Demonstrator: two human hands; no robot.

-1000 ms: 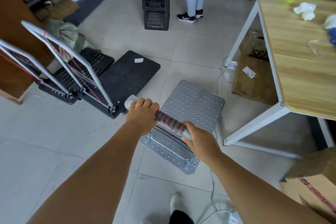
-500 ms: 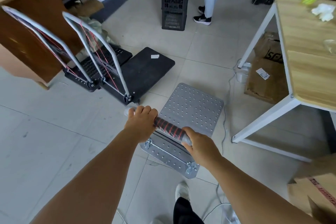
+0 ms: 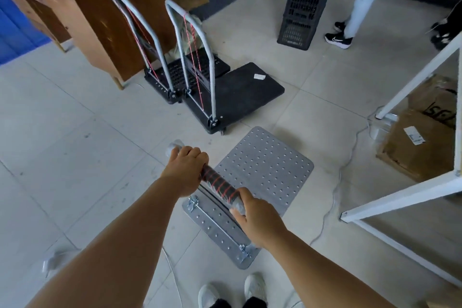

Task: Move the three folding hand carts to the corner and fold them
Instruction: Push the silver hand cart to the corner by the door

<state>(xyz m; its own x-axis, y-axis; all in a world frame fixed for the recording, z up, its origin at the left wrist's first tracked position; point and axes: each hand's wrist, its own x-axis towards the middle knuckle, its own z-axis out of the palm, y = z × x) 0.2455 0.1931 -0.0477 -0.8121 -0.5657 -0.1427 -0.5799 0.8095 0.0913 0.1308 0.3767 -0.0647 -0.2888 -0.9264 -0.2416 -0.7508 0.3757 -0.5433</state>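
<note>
Both hands were wrapped around the handle (image 3: 220, 182) of the silver perforated hand cart (image 3: 265, 172): the left hand (image 3: 186, 170) gripped its far-left end, the right hand (image 3: 257, 217) its near-right end, fingers curled over the bar. The handle's long axis ran from far left to near right, and the deck stretched away from it toward the far right, directly ahead of the person. The two black hand carts (image 3: 225, 92) stood just beyond on the floor, far and to the left, beside the wooden cabinet (image 3: 100, 20), handles upright. Neither hand was clearly nearer them. Steering there would probably mean swinging the deck leftward.
</note>
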